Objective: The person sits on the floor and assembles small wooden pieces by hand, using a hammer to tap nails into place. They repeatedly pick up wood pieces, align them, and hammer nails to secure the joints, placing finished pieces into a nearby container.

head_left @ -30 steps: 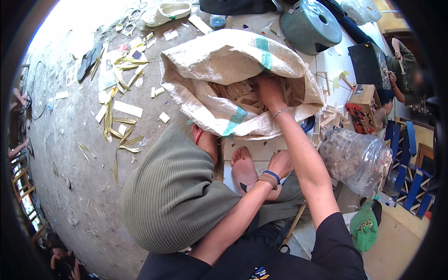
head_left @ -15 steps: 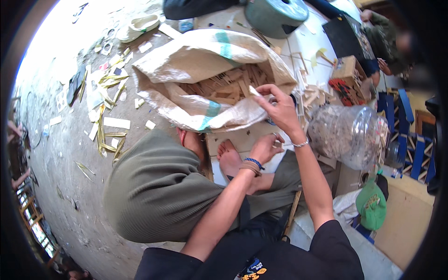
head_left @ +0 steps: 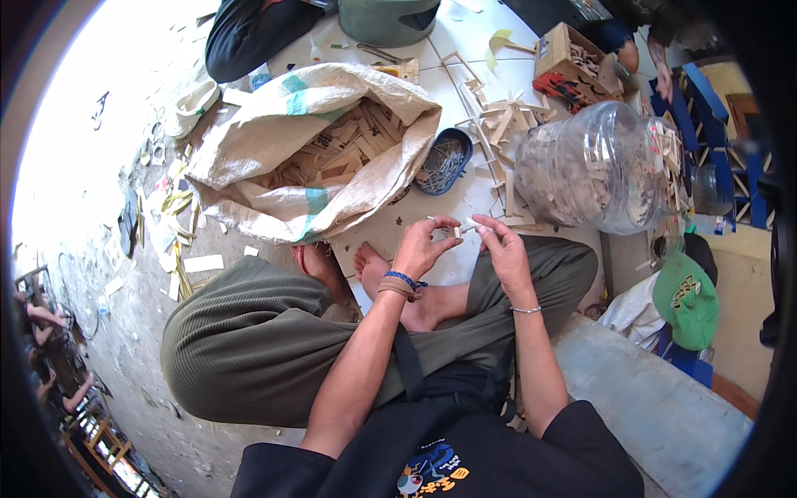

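My right hand [head_left: 506,256] pinches a small pale piece [head_left: 470,224], perhaps wood, between thumb and fingertips. Close beside it, my left hand [head_left: 426,248] has its thumb and forefinger brought together; a tiny light edge shows at their tips, too small to name. Both hands are above the white tiles, between my bent legs. Ahead to the left lies a wide-mouthed woven sack [head_left: 249,158], holding many thin wooden pieces [head_left: 353,149]. A dark blue dish [head_left: 453,184] of what look like small nails sits right of the sack.
Right of the dish lie loose wooden strips and frames [head_left: 502,124]. A big clear plastic jar [head_left: 581,166] rests on its side, and a wooden box [head_left: 573,62] stands behind it. A green cap [head_left: 687,290] is at the right. Another person's hand [head_left: 662,81] shows far right.
My right hand has moved back from the sack's mouth with the pale piece, to beside my left hand. My left hand has shifted slightly left. The view has turned rightward.
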`<state>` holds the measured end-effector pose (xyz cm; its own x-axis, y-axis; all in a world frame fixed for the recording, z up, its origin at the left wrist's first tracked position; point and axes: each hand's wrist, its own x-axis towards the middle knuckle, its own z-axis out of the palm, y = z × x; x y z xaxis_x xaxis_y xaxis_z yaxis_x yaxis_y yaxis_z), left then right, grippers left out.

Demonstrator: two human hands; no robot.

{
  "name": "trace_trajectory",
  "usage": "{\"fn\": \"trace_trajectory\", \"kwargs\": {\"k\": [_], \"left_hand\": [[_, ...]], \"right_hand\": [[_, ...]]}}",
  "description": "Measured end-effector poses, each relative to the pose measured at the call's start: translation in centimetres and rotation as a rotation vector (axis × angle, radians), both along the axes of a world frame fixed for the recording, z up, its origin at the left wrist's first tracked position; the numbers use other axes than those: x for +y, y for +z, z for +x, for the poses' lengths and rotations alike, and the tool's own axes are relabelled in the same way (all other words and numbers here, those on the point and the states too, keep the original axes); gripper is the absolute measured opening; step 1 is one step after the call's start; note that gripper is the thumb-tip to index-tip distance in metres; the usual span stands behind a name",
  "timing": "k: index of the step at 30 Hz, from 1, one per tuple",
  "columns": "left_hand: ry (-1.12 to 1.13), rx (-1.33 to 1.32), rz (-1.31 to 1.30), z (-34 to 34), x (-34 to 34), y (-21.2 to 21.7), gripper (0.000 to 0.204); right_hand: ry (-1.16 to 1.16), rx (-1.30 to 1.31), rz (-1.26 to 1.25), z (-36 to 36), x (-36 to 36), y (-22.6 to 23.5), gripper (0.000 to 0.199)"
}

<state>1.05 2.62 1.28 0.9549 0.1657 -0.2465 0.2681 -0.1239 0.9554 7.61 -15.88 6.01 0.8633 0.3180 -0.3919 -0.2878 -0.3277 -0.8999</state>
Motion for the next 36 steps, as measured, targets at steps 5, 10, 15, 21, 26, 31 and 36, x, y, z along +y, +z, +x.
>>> {"fn": "trace_trajectory", "kwargs": {"k": [5,10,15,21,26,31,36], "left_hand": [[0.015,0.024,-0.006,-0.1,-0.3,0.5,0.037],[-0.002,0.025,0.004,-0.2,-0.3,0.2,0.036],[0.007,0.029,0.005,-0.2,-0.4,0.0,0.035],[-0.003,0.004,0.031,-0.2,-0.4,0.5,0.034],[0.0,-0.042,0.01,-0.2,-0.3,0.5,0.033],[-0.004,-0.075,0.018,-0.2,-0.4,0.0,0.032],[-0.003,-0.057,-0.017,-0.1,-0.6,-0.4,0.03]], "right_hand": [[-0.018,0.081,0.086,-0.8,0.1,-0.8,0.028],[-0.019,0.101,0.044,-0.8,0.3,-1.0,0.029],[-0.023,0.115,0.009,-0.7,0.4,-1.5,0.03],[-0.021,0.081,-0.051,-0.5,0.4,-1.1,0.028],[-0.017,0.053,-0.136,-0.4,0.6,-0.9,0.031],[0.017,-0.05,-0.2,-0.4,0.6,-1.1,0.032],[0.137,-0.264,-0.338,-0.1,0.9,-0.7,0.031]]}}
